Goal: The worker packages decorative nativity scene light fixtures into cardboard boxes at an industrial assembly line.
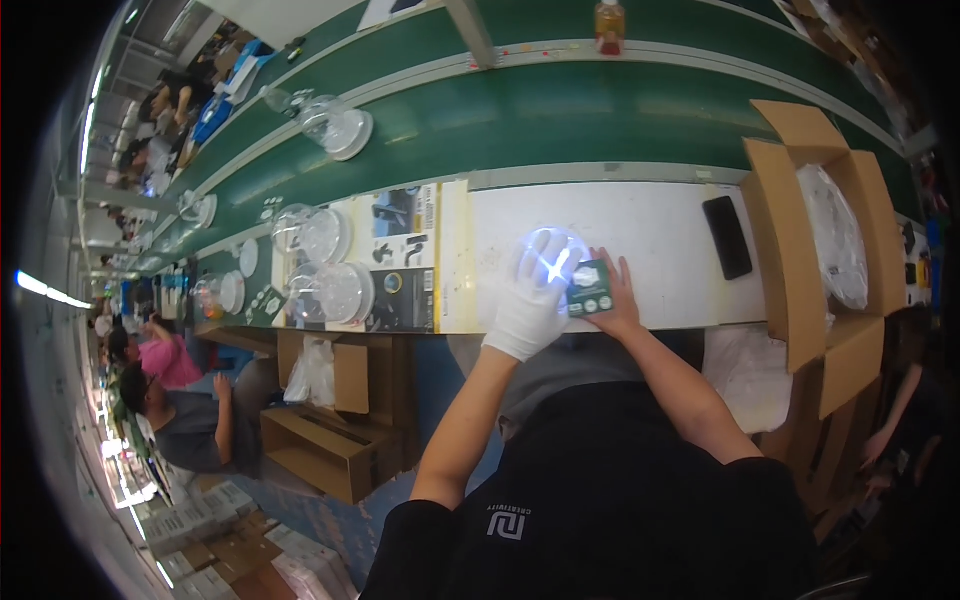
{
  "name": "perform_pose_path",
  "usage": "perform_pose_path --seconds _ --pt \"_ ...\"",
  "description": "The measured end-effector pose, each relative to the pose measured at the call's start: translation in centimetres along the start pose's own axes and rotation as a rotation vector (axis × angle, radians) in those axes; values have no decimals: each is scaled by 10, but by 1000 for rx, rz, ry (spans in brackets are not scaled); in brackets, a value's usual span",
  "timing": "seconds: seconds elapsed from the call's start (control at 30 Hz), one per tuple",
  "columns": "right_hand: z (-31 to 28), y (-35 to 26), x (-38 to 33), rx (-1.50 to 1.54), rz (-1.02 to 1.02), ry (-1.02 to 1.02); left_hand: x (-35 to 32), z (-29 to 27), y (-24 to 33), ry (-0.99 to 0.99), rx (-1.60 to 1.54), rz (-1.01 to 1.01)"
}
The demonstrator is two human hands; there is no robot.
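Note:
My left hand (pixel 530 300), in a white glove, lies over a clear round plastic piece (pixel 569 246) with a bright bluish-white glow in it. The gloved fingers are laid along it and grip it. With bare fingers, my right hand (pixel 618 298) holds a small dark green printed card (pixel 590 287) against the right side of the clear piece. Whether the card is stuck to it I cannot tell. Both hands are over the near edge of the white worktop (pixel 650 230). The palm side of the glove is hidden.
Clear domes with white discs (pixel 345 292) stand left on flattened printed cardboard (pixel 405 255). A black phone (pixel 727 238) lies right, beside an open carton (pixel 785 240) holding clear plastic bags. Beyond runs a green conveyor (pixel 480 120) carrying another dome (pixel 345 130). A person (pixel 195 430) sits left near cartons.

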State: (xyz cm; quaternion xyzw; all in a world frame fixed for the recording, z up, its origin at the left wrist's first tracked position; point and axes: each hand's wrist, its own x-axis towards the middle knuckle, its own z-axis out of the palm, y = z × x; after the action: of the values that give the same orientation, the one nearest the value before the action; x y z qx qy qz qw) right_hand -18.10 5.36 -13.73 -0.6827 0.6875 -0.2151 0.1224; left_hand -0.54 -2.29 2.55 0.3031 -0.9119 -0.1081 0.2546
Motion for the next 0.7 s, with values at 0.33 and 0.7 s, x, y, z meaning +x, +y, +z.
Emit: perform_pose_path --seconds 0.33,0.7 --pt "3 1 -8 -76 36 -88 3 -31 -3 -186 -42 -20" --pt "-10 -1 -10 -96 -19 -31 10 -32 5 -222 -379 -183"
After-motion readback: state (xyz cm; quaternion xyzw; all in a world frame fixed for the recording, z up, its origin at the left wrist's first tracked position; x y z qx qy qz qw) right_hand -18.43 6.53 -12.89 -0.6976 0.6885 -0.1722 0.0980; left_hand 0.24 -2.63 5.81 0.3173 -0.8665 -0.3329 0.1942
